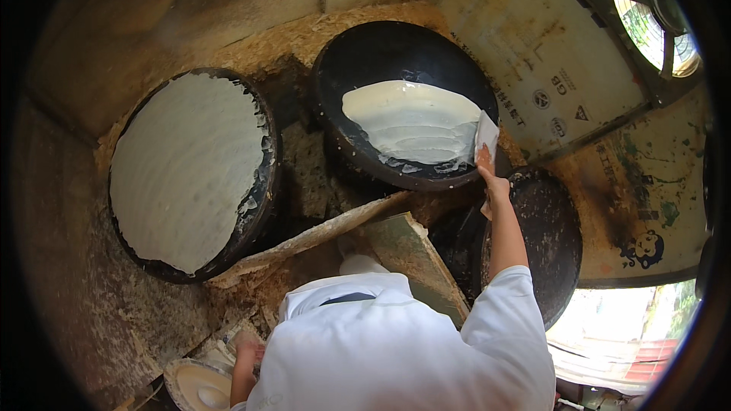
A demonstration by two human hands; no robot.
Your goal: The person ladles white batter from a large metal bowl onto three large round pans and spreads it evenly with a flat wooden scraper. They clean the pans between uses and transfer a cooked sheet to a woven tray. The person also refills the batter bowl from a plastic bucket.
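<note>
My right hand grips a flat, pale scraper. Its blade touches the right edge of the wet, off-white batter, which spreads in ridged bands over the lower half of a round black griddle. On a second round griddle, to the left, a pale sheet of batter covers nearly the whole surface, with ragged flakes along its right edge. Low at the left, my left hand is beside a tub of creamy liquid; its fingers are blurred and partly hidden, so its grip cannot be made out.
A dark round lid or pan leans at the right, close under my right forearm. Crusted boards and a greenish panel stand between me and the griddles. Stained panels wall the space, with a fan at upper right.
</note>
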